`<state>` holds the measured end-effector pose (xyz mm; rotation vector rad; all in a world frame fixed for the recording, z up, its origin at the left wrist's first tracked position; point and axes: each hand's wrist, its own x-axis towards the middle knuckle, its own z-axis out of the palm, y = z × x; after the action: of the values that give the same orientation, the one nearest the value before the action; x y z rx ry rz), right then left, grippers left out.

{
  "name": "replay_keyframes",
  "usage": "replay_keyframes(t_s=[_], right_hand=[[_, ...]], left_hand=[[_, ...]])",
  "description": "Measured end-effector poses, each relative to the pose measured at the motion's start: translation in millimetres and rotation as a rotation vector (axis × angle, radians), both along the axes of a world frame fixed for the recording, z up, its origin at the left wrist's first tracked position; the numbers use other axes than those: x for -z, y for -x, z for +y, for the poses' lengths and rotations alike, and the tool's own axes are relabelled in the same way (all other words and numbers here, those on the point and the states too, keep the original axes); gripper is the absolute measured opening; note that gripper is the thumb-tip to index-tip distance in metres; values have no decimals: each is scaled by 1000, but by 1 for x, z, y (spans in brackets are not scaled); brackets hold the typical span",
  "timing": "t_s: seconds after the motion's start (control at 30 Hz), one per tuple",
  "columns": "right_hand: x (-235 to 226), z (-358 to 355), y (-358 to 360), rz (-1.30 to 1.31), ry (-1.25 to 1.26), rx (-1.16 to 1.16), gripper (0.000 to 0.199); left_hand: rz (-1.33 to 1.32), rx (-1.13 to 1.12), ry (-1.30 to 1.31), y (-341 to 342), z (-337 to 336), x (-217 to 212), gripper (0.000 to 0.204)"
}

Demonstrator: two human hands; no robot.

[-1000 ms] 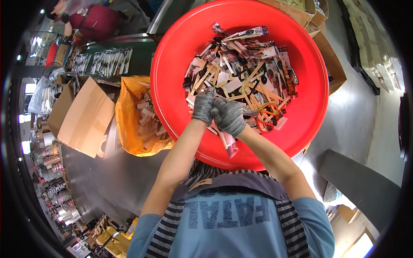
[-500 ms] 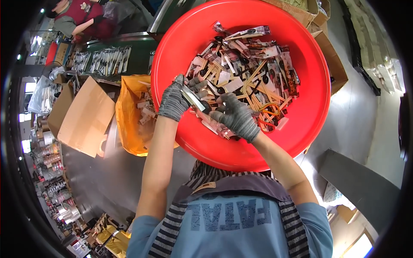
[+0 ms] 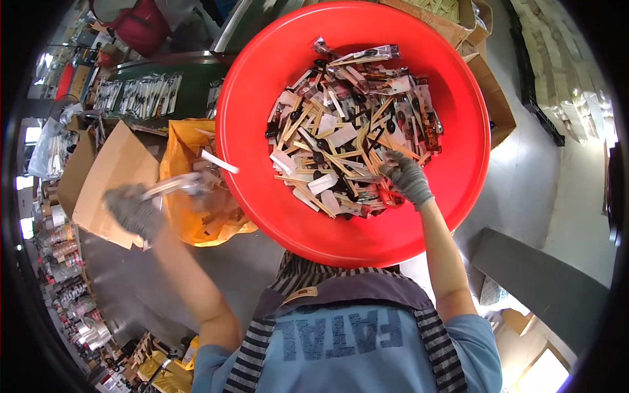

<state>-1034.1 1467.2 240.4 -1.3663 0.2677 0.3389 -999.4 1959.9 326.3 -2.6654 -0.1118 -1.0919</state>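
My left hand (image 3: 134,208), in a grey knit glove and smeared by motion, is out to the left by an open carton. It is closed on a clear cutlery packet (image 3: 171,186) with pale sticks, which points over a yellow bag (image 3: 180,164). My right hand (image 3: 409,180), gloved alike, reaches into a large red tub (image 3: 452,203). Its curved fingers are apart and touch the pile of cutlery packets (image 3: 341,134), with pale chopsticks, black spoons and white paper slips. A white strip (image 3: 219,162) shows between bag and tub, blurred.
The cardboard carton (image 3: 114,180) stands left of the yellow bag, its flap raised. Behind them, a green-topped table (image 3: 196,69) bears rows of packets (image 3: 151,95). More cartons (image 3: 491,98) stand right of the tub, and a grey beam (image 3: 537,288) crosses the lower right.
My left hand has swung from the tub out to the left with a packet. My right hand has shifted right over the pile. The co-worker at the upper left has mostly left the view.
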Motion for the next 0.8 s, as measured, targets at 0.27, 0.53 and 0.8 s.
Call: replay_keyframes(t_s=[0.27,0.53,0.8], right_hand=[[49,57,-37,-97,1216,-847,28],[109,158,20,-525,1552,-1077,49],[92,79,-58,-124,1547,-669,43]], left_hand=[[744,-56,597,43,24,107,64],[408,304,1263,8,-83,52,45],[627,361,558,-22,-124,56,34]])
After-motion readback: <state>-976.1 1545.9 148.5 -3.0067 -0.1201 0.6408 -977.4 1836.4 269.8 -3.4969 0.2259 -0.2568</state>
